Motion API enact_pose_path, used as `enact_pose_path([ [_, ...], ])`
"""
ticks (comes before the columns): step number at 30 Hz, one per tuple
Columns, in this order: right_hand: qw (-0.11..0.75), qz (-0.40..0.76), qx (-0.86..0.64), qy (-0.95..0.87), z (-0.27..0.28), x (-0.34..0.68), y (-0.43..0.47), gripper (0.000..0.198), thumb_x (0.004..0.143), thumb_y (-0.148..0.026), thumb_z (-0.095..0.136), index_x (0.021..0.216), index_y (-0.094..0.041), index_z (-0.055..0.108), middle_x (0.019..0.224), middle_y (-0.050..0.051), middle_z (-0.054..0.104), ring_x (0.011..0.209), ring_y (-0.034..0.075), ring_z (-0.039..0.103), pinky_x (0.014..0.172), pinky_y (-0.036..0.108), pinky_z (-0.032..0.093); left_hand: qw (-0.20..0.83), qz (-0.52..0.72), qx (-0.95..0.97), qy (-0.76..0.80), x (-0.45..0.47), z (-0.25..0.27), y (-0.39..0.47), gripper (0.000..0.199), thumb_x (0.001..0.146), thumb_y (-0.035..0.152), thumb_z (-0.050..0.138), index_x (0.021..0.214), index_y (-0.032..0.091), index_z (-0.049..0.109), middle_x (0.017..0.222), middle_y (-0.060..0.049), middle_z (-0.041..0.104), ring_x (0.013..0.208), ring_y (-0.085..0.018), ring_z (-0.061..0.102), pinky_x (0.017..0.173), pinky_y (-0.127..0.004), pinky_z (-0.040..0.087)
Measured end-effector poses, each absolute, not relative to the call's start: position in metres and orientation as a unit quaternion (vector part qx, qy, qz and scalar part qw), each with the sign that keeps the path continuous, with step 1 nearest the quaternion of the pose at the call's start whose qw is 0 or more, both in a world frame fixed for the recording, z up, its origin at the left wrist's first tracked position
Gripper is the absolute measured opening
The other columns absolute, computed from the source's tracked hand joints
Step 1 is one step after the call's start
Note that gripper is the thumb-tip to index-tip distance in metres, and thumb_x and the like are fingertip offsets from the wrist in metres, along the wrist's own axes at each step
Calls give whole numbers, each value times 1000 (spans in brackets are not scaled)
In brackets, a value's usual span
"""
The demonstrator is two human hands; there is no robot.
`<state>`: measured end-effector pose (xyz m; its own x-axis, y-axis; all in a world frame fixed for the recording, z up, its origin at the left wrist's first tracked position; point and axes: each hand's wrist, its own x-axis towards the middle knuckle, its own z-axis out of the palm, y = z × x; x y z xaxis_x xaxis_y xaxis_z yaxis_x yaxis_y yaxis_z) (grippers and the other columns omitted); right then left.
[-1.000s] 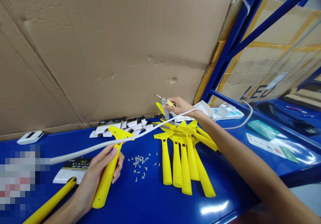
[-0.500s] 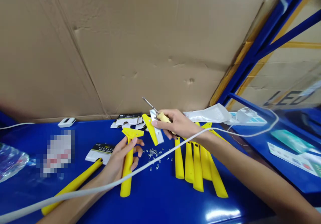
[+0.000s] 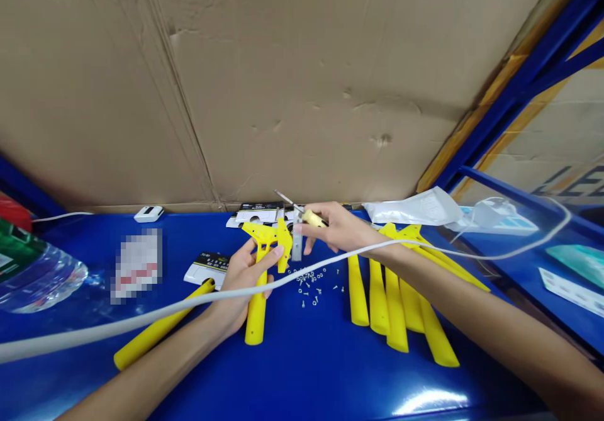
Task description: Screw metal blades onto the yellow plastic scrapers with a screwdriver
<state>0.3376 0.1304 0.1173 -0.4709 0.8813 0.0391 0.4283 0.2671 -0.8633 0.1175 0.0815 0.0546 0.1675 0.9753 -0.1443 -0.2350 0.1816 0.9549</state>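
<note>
Left hand (image 3: 243,276): is grasping a yellow scraper handle (image 3: 255,314), thumb touching a yellow plate (image 3: 284,235).
Right hand (image 3: 337,226): is holding a screwdriver (image 3: 314,219) and pinching a metal plate (image 3: 297,246).
Scraper handle: is pointing toward 12 o'clock, screws (image 3: 312,279) lying on the desk (image 3: 306,358) at its 3 o'clock.

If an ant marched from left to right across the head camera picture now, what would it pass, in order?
Bottle → small white device → black-and-white card → yellow handle in the left hand → metal plate in the right hand → group of yellow handles → teal packet.
</note>
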Motion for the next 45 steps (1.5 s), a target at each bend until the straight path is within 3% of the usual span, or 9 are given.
enact_pose_path([
  [7,302,334,-431,-782,127,349,135,31,93,-49,76,100,-19,76,85,1,70,72,14,55,66,30,41,669,354,525,390,114,53,76,49,89,47,86,118,17,60,84,-5,77,40,-5,51,36,-15,37],
  [14,263,330,-405,-811,114,335,125,32,95,-50,74,88,-19,70,80,-1,64,72,13,52,65,29,36,707,305,529,356,118,53,69,63,87,48,87,135,17,61,85,-5,76,50,-11,64,34,-15,41],
  [20,254,366,-395,-804,111,340,132,29,95,-46,75,88,-18,69,79,-2,62,71,12,49,66,29,37,709,309,541,329,115,51,69,52,84,41,92,121,20,63,92,-3,74,73,-17,75,38,-15,49],
  [26,234,360,-424,-797,110,342,134,34,92,-50,77,83,-19,66,72,-4,57,63,11,44,58,30,31,729,255,550,317,112,56,69,47,81,35,93,113,18,62,81,-2,74,56,-11,65,39,-14,47],
  [37,221,423,-397,-784,104,336,133,29,87,-45,80,85,-21,64,76,-2,61,61,12,49,54,29,35,758,340,453,323,118,53,72,44,79,34,95,111,14,74,80,-4,72,51,-9,57,42,-18,47],
  [45,237,379,-438,-780,103,328,126,26,84,-37,82,83,-20,62,77,-3,61,65,12,51,58,29,38,741,334,465,350,119,52,71,45,85,38,91,118,14,73,78,-2,67,50,-8,54,42,-18,46],
])
